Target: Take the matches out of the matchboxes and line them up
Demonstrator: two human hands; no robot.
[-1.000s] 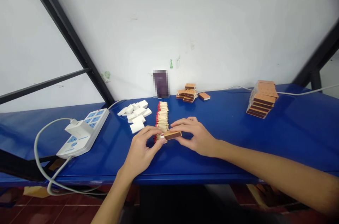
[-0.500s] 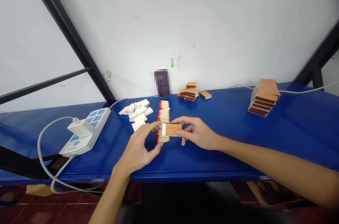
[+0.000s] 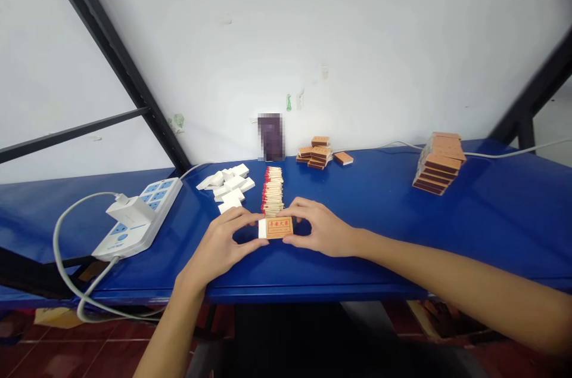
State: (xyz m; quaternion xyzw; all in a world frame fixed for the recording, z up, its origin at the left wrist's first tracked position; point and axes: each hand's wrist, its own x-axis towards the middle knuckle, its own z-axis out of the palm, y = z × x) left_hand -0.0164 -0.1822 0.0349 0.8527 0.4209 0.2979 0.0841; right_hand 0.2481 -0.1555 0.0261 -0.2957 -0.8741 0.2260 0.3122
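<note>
Between my two hands is an orange matchbox point(image 3: 279, 227) with red lettering; its white inner tray point(image 3: 262, 229) sticks out at the left end. My left hand point(image 3: 226, 242) pinches the white end between thumb and fingers. On the orange sleeve's right part, my right hand point(image 3: 319, 226) grips the near and far edges. Just beyond the box lies a row of red-tipped matches point(image 3: 273, 190), its near end hidden by the box and fingers. White matchbox trays point(image 3: 232, 182) lie in a loose heap beyond my left hand.
Along the wall sit a small pile of matchboxes point(image 3: 318, 152) and a single matchbox point(image 3: 344, 158). A taller matchbox stack point(image 3: 440, 163) stands at the right. A power strip point(image 3: 138, 220) with a plugged-in charger and cable lies on the blue table point(image 3: 379, 205) at left.
The matchbox has come nearer to me and slightly left, off the match row. My left hand has closed on its white end, and the tray now sticks out a little more.
</note>
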